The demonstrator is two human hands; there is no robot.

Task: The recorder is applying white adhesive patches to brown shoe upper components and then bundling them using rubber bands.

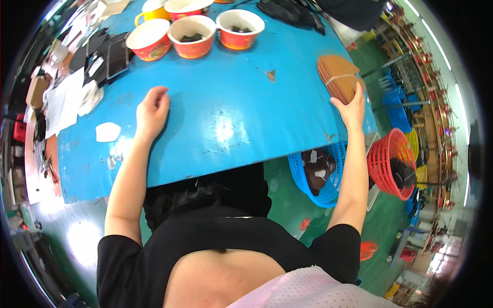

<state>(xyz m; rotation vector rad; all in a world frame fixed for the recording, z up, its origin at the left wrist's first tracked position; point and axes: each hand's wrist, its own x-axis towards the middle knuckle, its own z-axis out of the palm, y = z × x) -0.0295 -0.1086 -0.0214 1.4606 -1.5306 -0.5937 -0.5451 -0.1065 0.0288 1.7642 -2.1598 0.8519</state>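
Currently, the banded brown stack [335, 66] is laid near the right edge of the blue table [221, 102]. Its near end is met by the right hand [353, 109], thumb and fingers spread; whether it is gripped cannot be told. The left hand [152, 114] is held loosely closed at the table's left part, palm hidden. A white piece [108, 132] is seen nearby; red bowls [191, 49] are grouped farther back
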